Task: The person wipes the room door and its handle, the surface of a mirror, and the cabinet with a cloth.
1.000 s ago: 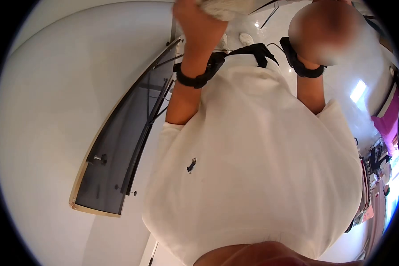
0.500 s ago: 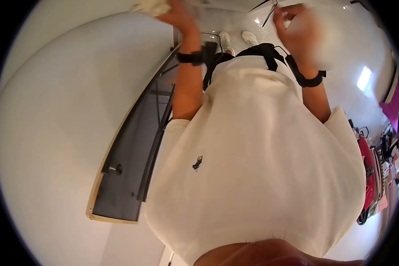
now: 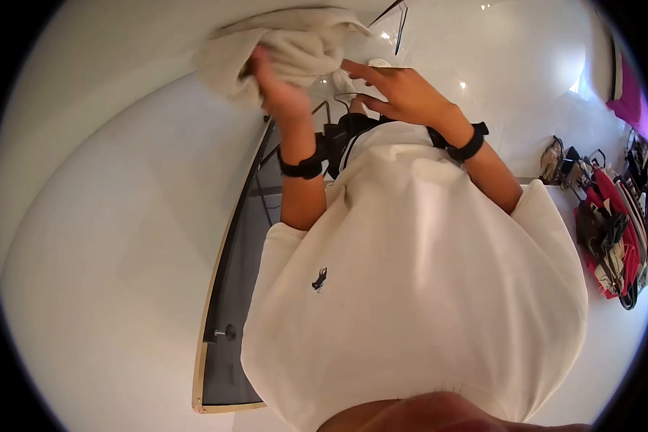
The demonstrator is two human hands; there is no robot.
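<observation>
My left hand (image 3: 284, 97) grips a bunched cream cloth (image 3: 302, 54) at the upper left, thumb up against its folds. The cloth is soft and crumpled; its left part is blurred by motion. To the right of it is my right hand (image 3: 410, 97), palm down with the fingers stretched and apart. Its index fingertip is close to the cloth's right edge; whether it touches, I cannot tell. Both wrists wear black straps. Beyond the hands, a thin dark wire-like piece (image 3: 401, 29) shows near the top.
On my left is a long dark grey panel (image 3: 227, 360) with a tan edge and a small knob, beside a large pale surface (image 3: 108, 216). A pile of bags and fabrics (image 3: 612, 230) is at the right, with purple cloth (image 3: 633, 108) above. The floor (image 3: 511, 65) is pale and shiny.
The cream cloth has come further into view with my left hand. My right hand has moved left and toward me, away from the thin dark piece, and its fingers have spread.
</observation>
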